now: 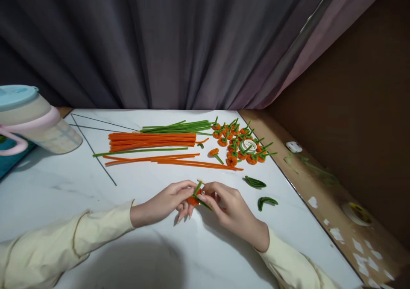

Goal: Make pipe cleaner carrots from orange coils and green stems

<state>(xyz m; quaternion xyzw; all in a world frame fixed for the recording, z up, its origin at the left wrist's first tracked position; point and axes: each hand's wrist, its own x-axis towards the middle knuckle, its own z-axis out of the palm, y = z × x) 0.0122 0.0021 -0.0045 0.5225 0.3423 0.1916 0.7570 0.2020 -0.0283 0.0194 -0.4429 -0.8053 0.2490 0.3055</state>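
Both hands meet near the table's [48, 186] front edge: left hand [166, 201] and right hand [229, 210] pinch one small orange pipe-cleaner piece [193, 200] with a green stem [197, 189] between fingertips. Finished pieces [238, 146] are piled toward the far right corner, with loose orange stems [152, 140] beside them.

The fuzzy orange coil [193, 200] I pinched felt like chenille, as did the green stem [197, 188]. The tabletop [64, 186] was smooth, glossy white marble-look. At upper left of the frame, the jug [35, 120] looked like frosted plastic, and the curtain [160, 41] matt cloth.
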